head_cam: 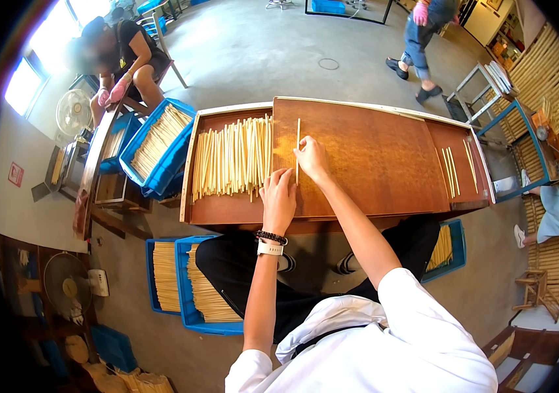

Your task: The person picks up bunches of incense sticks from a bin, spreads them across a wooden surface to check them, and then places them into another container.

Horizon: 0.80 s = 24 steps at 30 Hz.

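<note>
One thin pale wooden stick [298, 128] lies lengthwise away from me on a raised brown wooden board [373, 157]. My right hand [312, 156] has its fingertips at the stick's middle; whether they pinch it is unclear. Near the stick's lower end, my left hand [278, 194] rests at the board's left edge with bent fingers; its fingertips are partly hidden. Many similar sticks [233, 157] lie side by side in the compartment to the left of the board. A few more sticks [450, 172] lie apart in the right-hand compartment.
Blue crates of sticks stand at the left [188, 142], below left [183, 294] and below right [462, 250]. A seated person in pink gloves [120, 88] works at the upper left. Another person [424, 44] is on foot beyond the table. A third is at the right edge.
</note>
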Tool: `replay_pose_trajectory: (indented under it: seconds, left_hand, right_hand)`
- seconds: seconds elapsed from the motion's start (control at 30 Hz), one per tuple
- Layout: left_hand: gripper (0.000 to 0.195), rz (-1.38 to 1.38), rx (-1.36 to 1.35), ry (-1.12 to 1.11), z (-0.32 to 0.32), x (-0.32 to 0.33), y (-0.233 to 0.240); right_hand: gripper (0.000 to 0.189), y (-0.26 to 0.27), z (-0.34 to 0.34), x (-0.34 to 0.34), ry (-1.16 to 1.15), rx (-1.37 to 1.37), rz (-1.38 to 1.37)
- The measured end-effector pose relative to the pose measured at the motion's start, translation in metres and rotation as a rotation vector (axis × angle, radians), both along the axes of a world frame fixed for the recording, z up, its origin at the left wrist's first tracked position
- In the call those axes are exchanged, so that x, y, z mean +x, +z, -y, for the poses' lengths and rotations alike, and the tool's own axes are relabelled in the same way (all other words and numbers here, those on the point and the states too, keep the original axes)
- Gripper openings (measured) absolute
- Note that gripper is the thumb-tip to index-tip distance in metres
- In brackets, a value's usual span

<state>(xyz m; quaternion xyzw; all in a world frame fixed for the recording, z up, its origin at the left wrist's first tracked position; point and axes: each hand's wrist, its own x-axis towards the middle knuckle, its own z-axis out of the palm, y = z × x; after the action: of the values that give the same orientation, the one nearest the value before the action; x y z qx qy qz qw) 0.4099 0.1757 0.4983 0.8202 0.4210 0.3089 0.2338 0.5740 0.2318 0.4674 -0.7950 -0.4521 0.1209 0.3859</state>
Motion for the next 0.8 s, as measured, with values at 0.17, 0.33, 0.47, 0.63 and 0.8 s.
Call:
replay_pose_trajectory:
  seconds: [0.17, 0.33, 0.47, 0.63, 0.8]
  left_hand:
    - [0.035, 0.002, 0.002, -0.020, 0.003, 0.004, -0.001]
    - [0.037, 0.002, 0.026, -0.004, 0.003, 0.003, -0.002]
    - [0.037, 0.016, 0.017, -0.018, 0.003, 0.006, 0.000]
    - [0.037, 0.037, 0.022, -0.023, 0.003, 0.006, -0.002]
    - [0.036, 0.037, 0.027, -0.015, 0.001, 0.006, -0.006]
  right_hand:
    - [0.025, 0.004, 0.003, 0.004, 0.009, -0.018, 0.078]
    - [0.021, 0.025, 0.004, -0.012, 0.054, -0.026, -0.030]
    - [0.021, 0.026, 0.004, -0.010, 0.078, -0.007, -0.049]
    - [0.021, 0.027, 0.006, -0.009, 0.086, -0.005, -0.042]
    - [0.021, 0.026, 0.006, -0.008, 0.089, 0.006, -0.024]
